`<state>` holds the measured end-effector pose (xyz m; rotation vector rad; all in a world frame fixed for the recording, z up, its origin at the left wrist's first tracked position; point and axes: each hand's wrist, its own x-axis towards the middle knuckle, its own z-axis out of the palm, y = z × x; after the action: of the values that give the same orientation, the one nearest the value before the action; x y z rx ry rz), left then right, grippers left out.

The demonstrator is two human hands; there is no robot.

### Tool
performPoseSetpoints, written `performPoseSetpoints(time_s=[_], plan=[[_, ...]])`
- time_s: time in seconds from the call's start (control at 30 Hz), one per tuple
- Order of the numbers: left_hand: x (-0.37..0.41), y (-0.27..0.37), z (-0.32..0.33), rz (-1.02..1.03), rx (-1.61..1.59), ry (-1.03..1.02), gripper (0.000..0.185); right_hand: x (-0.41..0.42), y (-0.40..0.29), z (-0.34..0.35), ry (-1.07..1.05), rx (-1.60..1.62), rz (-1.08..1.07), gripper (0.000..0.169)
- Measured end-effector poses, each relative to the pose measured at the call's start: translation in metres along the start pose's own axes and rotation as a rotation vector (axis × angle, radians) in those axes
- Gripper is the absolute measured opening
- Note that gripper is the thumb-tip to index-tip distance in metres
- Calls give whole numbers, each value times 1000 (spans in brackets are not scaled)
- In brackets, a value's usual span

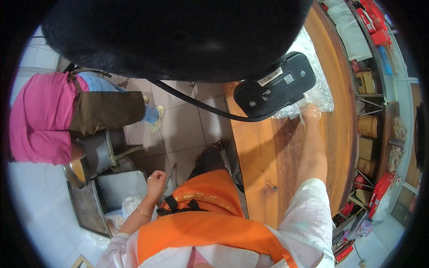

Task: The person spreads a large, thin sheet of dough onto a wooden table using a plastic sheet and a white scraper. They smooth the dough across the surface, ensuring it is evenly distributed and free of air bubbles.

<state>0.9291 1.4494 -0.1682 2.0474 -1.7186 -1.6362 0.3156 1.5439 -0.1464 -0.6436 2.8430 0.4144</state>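
My right hand (311, 112) rests at the near edge of a clear plastic sheet (323, 97) on the wooden table (258, 160). It touches the plastic, and a clear film seems to cover its fingers; whether it grips the sheet cannot be told. My left hand (157, 179) hangs over the floor at my left side, fingers curled, beside a thin dark rod (170, 176). Whether it holds the rod is unclear. A black device on a cable (275, 86) hides part of the sheet.
At the left a co-worker in a pink top (43, 117) stands by a metal bowl (77, 174). Below it is a metal cabinet or bin (88, 207) with plastic bags. Shelves with boxes and tins (367, 126) line the table's right side. A large black shape covers the top.
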Motion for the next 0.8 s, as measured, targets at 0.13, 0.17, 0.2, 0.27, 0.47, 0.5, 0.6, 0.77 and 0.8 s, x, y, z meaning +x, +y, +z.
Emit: performPoseSetpoints(time_s=[0.13,0.17,0.2,0.27,0.47,0.5,0.6,0.77,0.8], plan=[[4,-12,2,17,-73,-30,9,11,9,1,-25,-33,-48,35],[6,-10,3,14,-74,-45,8,14,12,2,-33,-23,-49,35],[5,-7,4,10,-72,-54,8,14,11,0,-44,-9,-53,35],[6,-3,5,1,-50,-37,11,11,10,-2,-48,7,-57,35],[10,-7,1,30,11,-36,13,1,3,-17,-75,62,-2,37],[10,-3,2,47,30,-40,13,3,4,-17,-88,57,-5,38],[3,8,3,-23,-65,-53,12,4,7,-9,-51,86,-50,39],[11,-8,0,35,-66,-56,9,16,12,6,-12,135,-109,40],[14,-6,6,41,-97,-89,8,33,29,22,-9,120,-90,40]])
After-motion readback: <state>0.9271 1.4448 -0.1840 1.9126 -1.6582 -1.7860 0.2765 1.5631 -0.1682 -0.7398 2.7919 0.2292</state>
